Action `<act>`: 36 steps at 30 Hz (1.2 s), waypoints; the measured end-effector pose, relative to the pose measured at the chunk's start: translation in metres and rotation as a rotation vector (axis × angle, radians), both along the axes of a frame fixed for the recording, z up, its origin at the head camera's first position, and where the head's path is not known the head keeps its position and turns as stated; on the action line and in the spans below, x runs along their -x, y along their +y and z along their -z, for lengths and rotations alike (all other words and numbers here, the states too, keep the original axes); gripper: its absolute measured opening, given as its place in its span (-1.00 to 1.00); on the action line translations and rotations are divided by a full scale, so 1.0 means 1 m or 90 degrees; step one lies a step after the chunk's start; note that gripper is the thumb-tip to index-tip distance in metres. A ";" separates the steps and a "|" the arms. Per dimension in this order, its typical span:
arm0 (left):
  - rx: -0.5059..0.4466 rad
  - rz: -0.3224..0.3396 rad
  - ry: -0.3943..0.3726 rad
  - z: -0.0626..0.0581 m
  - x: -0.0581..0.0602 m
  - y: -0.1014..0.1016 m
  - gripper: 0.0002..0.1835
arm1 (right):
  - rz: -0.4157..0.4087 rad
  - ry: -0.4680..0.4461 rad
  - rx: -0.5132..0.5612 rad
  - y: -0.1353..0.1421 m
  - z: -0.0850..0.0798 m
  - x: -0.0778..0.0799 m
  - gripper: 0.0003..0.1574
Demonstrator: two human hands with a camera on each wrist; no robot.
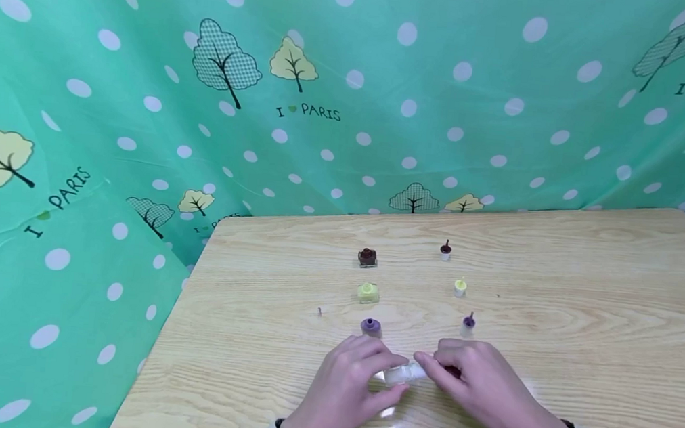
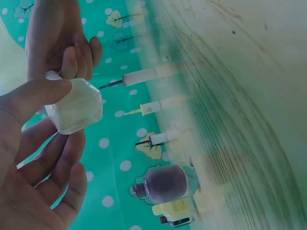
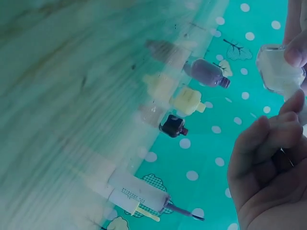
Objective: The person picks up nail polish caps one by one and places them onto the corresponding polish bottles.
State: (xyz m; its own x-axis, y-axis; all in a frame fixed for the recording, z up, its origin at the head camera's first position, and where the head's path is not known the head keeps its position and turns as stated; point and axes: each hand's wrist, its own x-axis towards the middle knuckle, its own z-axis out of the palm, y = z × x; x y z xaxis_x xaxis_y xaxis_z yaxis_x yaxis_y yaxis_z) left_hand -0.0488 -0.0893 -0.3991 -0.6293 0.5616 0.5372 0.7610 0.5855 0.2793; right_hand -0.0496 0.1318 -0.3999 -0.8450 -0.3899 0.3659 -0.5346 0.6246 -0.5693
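Observation:
My left hand (image 1: 348, 392) holds a clear-glass bottle of white nail polish (image 1: 400, 373) between thumb and fingers, tilted on its side close over the table. The right hand (image 1: 482, 384) pinches the bottle's white cap at the neck, its fingers curled and covering most of it. In the left wrist view the polish bottle (image 2: 79, 108) shows its broad side, the left thumb across it. Just beyond the left hand stands an open purple polish bottle (image 1: 371, 326). A purple-tipped brush cap (image 1: 468, 326) stands beyond the right hand.
Behind the purple bottle stand an open yellow polish bottle (image 1: 368, 293) and a dark brown one (image 1: 367, 258). To their right, a yellow brush cap (image 1: 460, 289) and a dark brown brush cap (image 1: 446, 252) stand brush up. A tiny purplish piece (image 1: 319, 312) lies at the left.

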 end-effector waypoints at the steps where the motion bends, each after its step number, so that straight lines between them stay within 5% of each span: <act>1: -0.004 0.000 -0.004 0.000 0.000 0.000 -0.74 | -0.004 -0.018 -0.001 0.001 -0.002 0.000 -0.44; 6: -0.007 -0.005 -0.012 0.000 0.001 -0.002 -0.74 | -0.028 -0.066 0.002 0.009 -0.009 -0.002 -0.77; 13: -0.003 -0.011 -0.026 0.003 0.001 -0.004 -0.75 | -0.125 0.115 0.050 0.019 0.002 0.001 -0.48; 18: -0.015 0.003 -0.034 0.006 0.001 -0.006 -0.75 | -0.174 0.173 0.057 0.021 0.006 0.003 -0.61; 30: -0.029 0.011 -0.034 0.008 0.000 -0.007 -0.76 | -0.185 0.192 0.055 0.019 0.007 0.004 -0.81; 36: -0.035 0.016 -0.025 0.007 -0.002 -0.006 -0.75 | -0.145 0.173 0.029 0.016 0.006 0.002 -0.92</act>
